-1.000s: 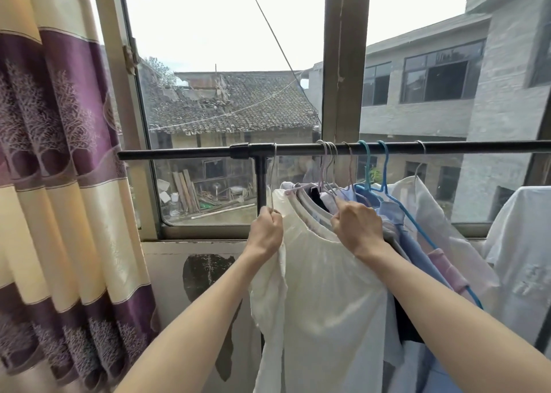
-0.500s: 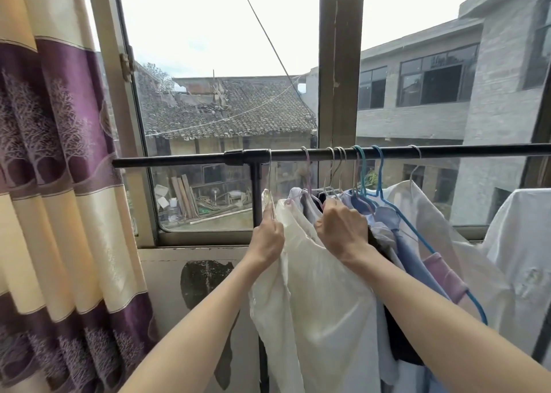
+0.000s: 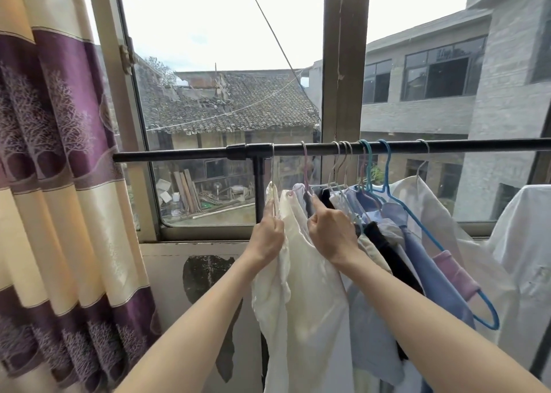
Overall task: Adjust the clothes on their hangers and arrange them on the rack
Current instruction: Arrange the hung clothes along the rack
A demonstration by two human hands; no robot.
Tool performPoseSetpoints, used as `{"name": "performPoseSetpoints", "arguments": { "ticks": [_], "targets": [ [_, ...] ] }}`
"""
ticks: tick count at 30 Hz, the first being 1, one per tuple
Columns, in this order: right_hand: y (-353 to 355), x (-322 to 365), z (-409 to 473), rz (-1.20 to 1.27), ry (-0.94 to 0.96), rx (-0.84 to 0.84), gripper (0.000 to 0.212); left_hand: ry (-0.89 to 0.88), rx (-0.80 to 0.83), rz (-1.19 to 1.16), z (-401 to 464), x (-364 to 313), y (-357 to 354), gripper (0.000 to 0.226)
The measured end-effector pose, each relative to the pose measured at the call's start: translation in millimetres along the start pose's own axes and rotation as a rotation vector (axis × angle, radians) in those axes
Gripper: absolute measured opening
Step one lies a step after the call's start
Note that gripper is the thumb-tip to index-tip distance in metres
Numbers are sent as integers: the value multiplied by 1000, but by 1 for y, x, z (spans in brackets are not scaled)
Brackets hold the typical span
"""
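Black metal rack rail [image 3: 417, 147] runs level across the window [image 3: 226, 118], joined to an upright post [image 3: 259, 190] near its left end. Hangers crowd the rail from the post rightwards; the stretch left of the post carries nothing.

My left hand [image 3: 266, 237] grips the cream garment [image 3: 307, 288] at its left shoulder, fingers curled round the fabric just below the first wire hanger [image 3: 272, 166], which hooks the rail right beside the post. My right hand [image 3: 331, 231] pinches the neck of the pink hanger [image 3: 305, 166], the next hook along the rail, with the fingertips at the base of its hook and the remaining fingers folded over the cloth beneath.

Right of that hang three close-set pale hangers [image 3: 343, 161], then a teal hanger [image 3: 367, 163] and a blue hanger [image 3: 417, 216], whose lower bar slopes down to the right. A dark garment [image 3: 387, 252], a light blue shirt [image 3: 429, 270] and a pink cuff [image 3: 453, 270] are bunched together under these. A white garment [image 3: 524, 243] hangs at the rail's right end.

A purple and cream curtain [image 3: 59, 184] hangs well left of the rail.
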State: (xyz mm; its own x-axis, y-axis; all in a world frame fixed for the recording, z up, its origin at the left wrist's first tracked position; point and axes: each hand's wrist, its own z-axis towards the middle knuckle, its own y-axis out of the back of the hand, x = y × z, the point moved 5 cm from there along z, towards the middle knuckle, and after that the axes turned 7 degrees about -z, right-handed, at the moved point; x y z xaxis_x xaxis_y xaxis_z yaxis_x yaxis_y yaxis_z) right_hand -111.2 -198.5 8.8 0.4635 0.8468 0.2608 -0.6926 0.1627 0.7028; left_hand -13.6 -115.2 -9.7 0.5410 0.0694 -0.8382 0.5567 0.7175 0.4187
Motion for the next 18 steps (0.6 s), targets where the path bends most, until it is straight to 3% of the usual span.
{"name": "performPoseSetpoints", "arguments": {
  "ticks": [2, 4, 7, 9, 11, 16, 18],
  "targets": [
    [9, 0, -3, 81, 33, -25, 42, 30, 17, 109, 1, 0, 0, 54],
    [27, -6, -5, 101, 55, -158, 32, 80, 10, 334, 4, -4, 6, 54],
    [46, -23, -5, 43, 16, -251, 27, 14, -150, 565, 2, -29, 21, 50],
    [46, -33, -3, -38, -35, -142, 28, -170, -247, 465, 1, -52, 17, 44],
    [44, -34, -4, -148, -21, -32, 30, -254, -200, 241, 2, -69, -2, 43],
    [39, -27, -8, -440, 73, 82, 25, 59, -37, 9, 10, -61, -47, 60],
    [40, -33, -5, -471, 67, 104, 26, 83, -29, -8, 11, -56, -58, 66]
  ]
}}
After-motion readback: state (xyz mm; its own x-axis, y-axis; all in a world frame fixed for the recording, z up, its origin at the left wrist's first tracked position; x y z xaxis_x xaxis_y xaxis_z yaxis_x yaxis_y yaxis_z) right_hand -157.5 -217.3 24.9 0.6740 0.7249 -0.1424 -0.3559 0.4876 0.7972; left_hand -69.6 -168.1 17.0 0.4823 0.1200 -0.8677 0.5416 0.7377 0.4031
